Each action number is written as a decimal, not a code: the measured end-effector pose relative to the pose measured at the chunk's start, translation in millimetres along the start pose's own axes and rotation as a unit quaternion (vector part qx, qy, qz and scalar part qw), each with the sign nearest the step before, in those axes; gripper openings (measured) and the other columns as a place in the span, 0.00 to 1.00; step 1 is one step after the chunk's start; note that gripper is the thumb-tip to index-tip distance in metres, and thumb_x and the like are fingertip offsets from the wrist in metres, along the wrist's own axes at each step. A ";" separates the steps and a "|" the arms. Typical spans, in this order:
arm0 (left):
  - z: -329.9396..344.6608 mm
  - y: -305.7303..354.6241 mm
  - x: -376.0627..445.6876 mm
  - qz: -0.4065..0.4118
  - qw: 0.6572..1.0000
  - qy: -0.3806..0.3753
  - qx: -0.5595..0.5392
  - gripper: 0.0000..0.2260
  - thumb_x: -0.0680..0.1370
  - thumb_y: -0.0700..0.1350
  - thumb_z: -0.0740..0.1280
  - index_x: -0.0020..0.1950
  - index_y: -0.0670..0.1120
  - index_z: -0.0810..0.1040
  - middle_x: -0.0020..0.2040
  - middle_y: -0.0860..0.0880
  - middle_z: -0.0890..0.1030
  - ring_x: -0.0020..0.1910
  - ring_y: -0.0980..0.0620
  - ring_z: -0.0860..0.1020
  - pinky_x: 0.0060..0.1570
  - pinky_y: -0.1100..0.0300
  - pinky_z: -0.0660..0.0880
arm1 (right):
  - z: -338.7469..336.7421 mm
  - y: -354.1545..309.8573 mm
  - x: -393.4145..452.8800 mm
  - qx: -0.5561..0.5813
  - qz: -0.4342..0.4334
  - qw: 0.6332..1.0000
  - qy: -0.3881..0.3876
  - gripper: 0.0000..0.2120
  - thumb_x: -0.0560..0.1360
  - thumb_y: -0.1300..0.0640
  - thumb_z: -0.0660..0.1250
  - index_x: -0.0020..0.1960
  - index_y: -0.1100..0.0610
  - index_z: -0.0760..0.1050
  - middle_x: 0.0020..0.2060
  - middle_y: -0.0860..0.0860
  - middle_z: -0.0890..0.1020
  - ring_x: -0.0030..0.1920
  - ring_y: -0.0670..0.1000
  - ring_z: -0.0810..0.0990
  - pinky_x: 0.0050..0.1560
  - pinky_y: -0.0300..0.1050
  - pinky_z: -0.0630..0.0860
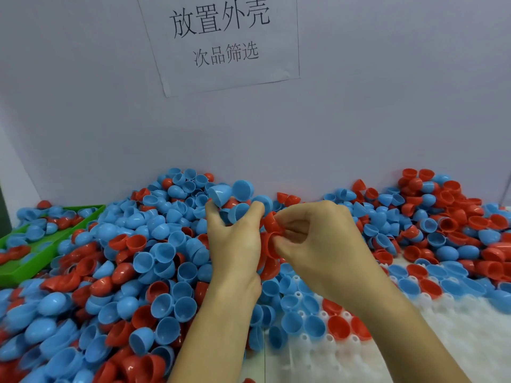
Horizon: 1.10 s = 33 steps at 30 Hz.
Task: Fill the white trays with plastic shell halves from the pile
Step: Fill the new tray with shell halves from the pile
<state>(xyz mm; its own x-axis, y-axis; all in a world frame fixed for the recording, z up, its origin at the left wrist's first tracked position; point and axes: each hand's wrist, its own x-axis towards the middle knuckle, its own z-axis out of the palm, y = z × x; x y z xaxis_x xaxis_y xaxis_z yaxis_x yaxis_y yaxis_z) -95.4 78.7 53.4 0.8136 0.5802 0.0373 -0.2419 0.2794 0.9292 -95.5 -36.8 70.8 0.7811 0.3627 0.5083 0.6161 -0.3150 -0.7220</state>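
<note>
Gripping shells, 2 hands

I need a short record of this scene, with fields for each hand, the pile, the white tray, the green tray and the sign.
left hand: grips blue plastic shell halves, over the pile
right hand: pinches a red plastic shell half with curled fingers
pile of blue and red plastic shell halves: heaped against the wall, left and centre, and far right
white plastic tray: lower right, some far sockets filled with blue and red halves, near part unfilled
green plastic tray: left edge, holds some shell halves
paper sign: on the wall, printed Chinese characters
</note>
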 end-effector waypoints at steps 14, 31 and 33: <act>3.0 10.5 -5.1 0.011 0.998 -0.066 0.003 0.16 0.75 0.44 0.72 0.58 0.60 0.76 0.54 0.45 0.81 0.47 0.41 0.80 0.44 0.43 0.80 | -107.2 46.4 -37.9 -0.320 0.158 0.933 -0.052 0.11 0.71 0.61 0.75 0.37 0.45 0.80 0.33 0.38 0.80 0.36 0.34 0.80 0.34 0.25 0.73; 4.8 11.9 -14.9 0.019 0.992 -0.121 0.028 0.13 0.76 0.44 0.72 0.47 0.65 0.77 0.51 0.51 0.83 0.52 0.46 0.83 0.50 0.44 0.81 | -73.0 73.4 -57.2 -0.441 0.215 0.830 -0.265 0.08 0.76 0.57 0.70 0.55 0.54 0.82 0.54 0.48 0.80 0.50 0.49 0.81 0.52 0.45 0.82; 4.0 11.4 -14.6 0.013 0.991 -0.133 0.029 0.14 0.76 0.44 0.72 0.46 0.65 0.78 0.51 0.48 0.83 0.48 0.46 0.83 0.43 0.49 0.80 | -81.4 68.0 -54.3 -0.426 0.204 0.839 -0.270 0.10 0.77 0.57 0.70 0.58 0.50 0.82 0.56 0.45 0.81 0.52 0.46 0.80 0.54 0.42 0.81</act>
<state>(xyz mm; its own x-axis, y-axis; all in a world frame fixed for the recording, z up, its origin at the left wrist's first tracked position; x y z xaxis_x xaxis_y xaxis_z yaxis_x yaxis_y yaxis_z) -108.0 70.3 64.9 0.9202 0.3619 0.1491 -0.2394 0.2189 0.9459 -87.8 -149.3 32.3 0.9260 0.3452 -0.1525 0.3384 -0.9384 -0.0696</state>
